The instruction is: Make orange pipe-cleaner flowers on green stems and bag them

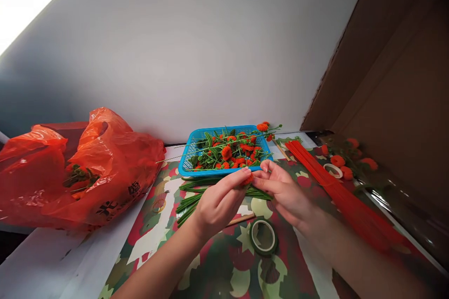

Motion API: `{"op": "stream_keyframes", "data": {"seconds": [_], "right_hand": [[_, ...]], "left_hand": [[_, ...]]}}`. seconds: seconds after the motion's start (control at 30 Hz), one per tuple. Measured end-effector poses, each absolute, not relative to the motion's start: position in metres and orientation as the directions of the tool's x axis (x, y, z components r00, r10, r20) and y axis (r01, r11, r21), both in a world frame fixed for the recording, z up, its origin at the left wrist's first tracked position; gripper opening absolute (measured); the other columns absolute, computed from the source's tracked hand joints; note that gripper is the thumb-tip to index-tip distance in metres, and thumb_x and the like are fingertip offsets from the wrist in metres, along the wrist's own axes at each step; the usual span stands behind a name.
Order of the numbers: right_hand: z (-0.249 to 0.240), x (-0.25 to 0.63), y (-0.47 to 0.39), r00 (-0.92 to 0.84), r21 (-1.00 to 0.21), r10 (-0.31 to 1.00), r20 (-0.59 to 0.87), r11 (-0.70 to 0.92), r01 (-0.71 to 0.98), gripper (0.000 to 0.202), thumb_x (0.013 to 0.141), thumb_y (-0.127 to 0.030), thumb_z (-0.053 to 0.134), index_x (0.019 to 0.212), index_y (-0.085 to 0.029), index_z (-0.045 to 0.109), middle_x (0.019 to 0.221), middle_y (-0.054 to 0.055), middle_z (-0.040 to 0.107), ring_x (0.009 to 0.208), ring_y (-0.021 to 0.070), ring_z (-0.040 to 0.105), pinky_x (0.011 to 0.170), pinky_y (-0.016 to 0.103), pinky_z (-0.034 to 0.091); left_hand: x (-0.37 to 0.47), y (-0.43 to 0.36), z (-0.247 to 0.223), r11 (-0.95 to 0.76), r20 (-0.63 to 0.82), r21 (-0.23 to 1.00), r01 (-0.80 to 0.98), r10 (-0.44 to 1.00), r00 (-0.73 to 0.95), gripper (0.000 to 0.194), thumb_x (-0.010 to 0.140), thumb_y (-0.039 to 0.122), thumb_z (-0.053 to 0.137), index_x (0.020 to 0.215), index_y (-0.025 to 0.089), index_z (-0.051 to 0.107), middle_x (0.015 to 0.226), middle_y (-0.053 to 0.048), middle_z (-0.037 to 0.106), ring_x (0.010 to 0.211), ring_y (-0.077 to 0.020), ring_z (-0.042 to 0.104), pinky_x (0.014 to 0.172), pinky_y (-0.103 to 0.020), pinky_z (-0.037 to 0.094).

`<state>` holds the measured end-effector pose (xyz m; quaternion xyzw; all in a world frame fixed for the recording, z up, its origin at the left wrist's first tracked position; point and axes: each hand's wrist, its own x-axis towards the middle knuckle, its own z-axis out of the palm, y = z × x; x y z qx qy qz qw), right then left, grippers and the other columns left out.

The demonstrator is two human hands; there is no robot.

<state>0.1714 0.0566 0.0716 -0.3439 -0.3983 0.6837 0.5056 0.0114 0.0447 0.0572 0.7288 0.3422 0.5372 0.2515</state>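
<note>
My left hand [220,201] pinches a small orange fuzzy flower [248,180] between thumb and fingers, partly hidden by them. From the other side, my right hand [280,191] has its thumb and forefinger closed at the flower's right edge. Just behind both hands stands a blue plastic basket [183,168], filled with orange flowers [226,152] and green stems and leaves. Beneath my hands lies a bundle of green pipe cleaners [191,201]. A roll of dark green tape [263,237] rests on the patterned cloth nearer to me.
An orange plastic bag [133,159] with flower pieces inside sits at left. To the right lie a bundle of red-orange pipe cleaners [326,182], a white tape roll [333,171] and more orange flowers [337,160]. A cardboard panel [386,56] rises at right; a pale wall [210,46] stands behind.
</note>
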Motion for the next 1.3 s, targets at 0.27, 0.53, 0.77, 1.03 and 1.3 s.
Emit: {"op": "stream_keyframes", "data": {"seconds": [0.27,0.53,0.77,1.03,1.3], "right_hand": [[0.07,0.175,0.058,0.029,-0.929,0.928,0.371,0.371,0.008,0.031,0.075,-0.022,0.066,0.072,-0.023,0.036,0.073,-0.002,0.059,0.074,0.0147,0.058,0.072,0.031,0.048],[0.07,0.179,0.054,-0.052,-0.744,0.808,0.587,0.564,0.358,0.026,0.079,-0.012,0.059,0.07,-0.022,0.037,0.074,-0.001,0.059,0.075,0.0165,0.056,0.073,0.033,0.045],[0.069,0.171,0.062,-0.02,-0.982,0.985,0.17,0.168,-0.092,0.041,0.07,-0.029,0.07,0.069,-0.023,0.029,0.065,-0.005,0.056,0.069,0.0142,0.058,0.067,0.028,0.045],[0.088,0.2,0.068,-0.141,-0.747,0.825,0.548,0.558,0.36,0.009,0.08,-0.023,0.067,0.088,-0.024,0.063,0.086,0.001,0.068,0.083,0.0186,0.059,0.072,0.032,0.044],[0.102,0.215,0.069,-0.584,-0.175,0.49,0.647,0.841,0.512,0.017,0.091,-0.022,0.054,0.086,-0.026,0.07,0.091,0.003,0.065,0.083,0.0182,0.048,0.077,0.036,0.033]], "left_hand": [[0.024,0.05,0.071,-0.121,0.122,0.993,-0.016,0.992,0.038,0.023,0.074,0.037,0.07,0.068,0.015,0.066,0.088,-0.007,0.066,0.081,-0.0181,0.063,0.068,-0.027,0.054],[0.02,0.052,0.074,0.0,0.014,0.994,-0.105,0.991,0.135,0.018,0.071,0.03,0.074,0.07,0.015,0.064,0.082,-0.004,0.068,0.076,-0.0151,0.063,0.073,-0.027,0.052],[0.016,0.052,0.067,-0.528,0.488,0.806,0.266,0.848,0.206,0.012,0.078,0.017,0.062,0.067,0.019,0.062,0.103,-0.01,0.071,0.095,-0.0212,0.065,0.084,-0.031,0.048],[0.014,0.058,0.078,0.148,-0.107,0.972,-0.181,0.97,0.216,0.023,0.068,0.029,0.075,0.064,0.015,0.058,0.064,0.002,0.056,0.06,-0.0083,0.053,0.063,-0.021,0.045],[0.008,0.059,0.081,0.432,-0.28,0.868,-0.244,0.833,0.477,0.02,0.067,0.023,0.076,0.061,0.011,0.061,0.061,0.0,0.059,0.06,-0.0084,0.057,0.066,-0.02,0.046]]}}
